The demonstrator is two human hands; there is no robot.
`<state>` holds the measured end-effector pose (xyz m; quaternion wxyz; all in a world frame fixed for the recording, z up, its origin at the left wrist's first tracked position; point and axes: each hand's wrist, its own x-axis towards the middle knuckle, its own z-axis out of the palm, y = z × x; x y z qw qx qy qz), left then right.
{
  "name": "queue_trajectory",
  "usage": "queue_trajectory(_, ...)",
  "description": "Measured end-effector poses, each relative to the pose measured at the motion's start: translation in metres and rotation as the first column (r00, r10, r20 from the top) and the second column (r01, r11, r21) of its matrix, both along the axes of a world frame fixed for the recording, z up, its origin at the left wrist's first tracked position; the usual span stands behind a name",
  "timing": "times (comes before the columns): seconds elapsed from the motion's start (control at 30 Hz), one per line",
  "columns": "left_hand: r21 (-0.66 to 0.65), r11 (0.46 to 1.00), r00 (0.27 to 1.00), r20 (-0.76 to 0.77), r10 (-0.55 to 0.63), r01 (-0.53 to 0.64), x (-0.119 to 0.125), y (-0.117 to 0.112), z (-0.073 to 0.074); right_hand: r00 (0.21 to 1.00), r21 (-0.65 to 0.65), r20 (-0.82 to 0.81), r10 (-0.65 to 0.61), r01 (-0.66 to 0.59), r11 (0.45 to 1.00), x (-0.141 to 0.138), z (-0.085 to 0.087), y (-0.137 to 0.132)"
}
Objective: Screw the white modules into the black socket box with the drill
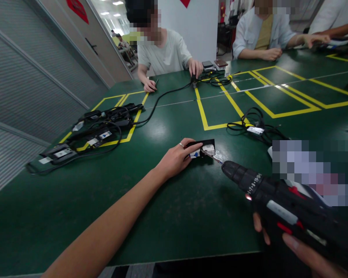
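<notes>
The right hand (304, 251) grips the black drill (278, 204). Just past the drill's tip, the left hand (176, 156) holds a small black and white part (208, 149) on the bench (150, 216). If the part turns, the bit (212, 157) could slip and poke the left hand. The bench is green with yellow lines (202, 112); people (171, 50) and a door (82, 34) are beyond the drill.

The small housing (210, 143) lies on the worktop (168, 216), under the left hand (176, 156). The power drill (258, 185) is to the right of the housing and nearer the operator; its bit (216, 157) points toward the housing. A group of cabled units (104, 135) occupies the left side, overlapping a marked outline (133, 132). A cable bundle (255, 130) lies behind and right of the housing. A co-worker (168, 52) is located behind the far edge.
</notes>
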<state>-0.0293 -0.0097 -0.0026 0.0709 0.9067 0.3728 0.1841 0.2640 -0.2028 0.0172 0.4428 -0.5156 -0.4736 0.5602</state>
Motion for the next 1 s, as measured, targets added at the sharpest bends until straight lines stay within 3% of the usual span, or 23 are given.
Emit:
queue_trajectory(0.33, 0.001, 1.000, 1.000, 0.007, -0.009, 0.009, 0.000, 0.001, -0.001, 0.994, 0.085, 0.113, 0.007, -0.017, 0.996, 0.008, -0.008, -0.001)
queue_trajectory(0.47, 0.005, 1.000, 1.000, 0.014, -0.013, 0.013, -0.001, 0.001, -0.001, 0.993, 0.079, 0.103, 0.062, -0.070, 0.994, 0.008, -0.005, 0.002)
queue_trajectory(1.0, -0.003, 1.000, 1.000, 0.020, -0.013, 0.013, -0.001, 0.001, -0.001, 0.990, 0.116, 0.126, 0.069, -0.084, 0.990, 0.011, -0.004, 0.001)
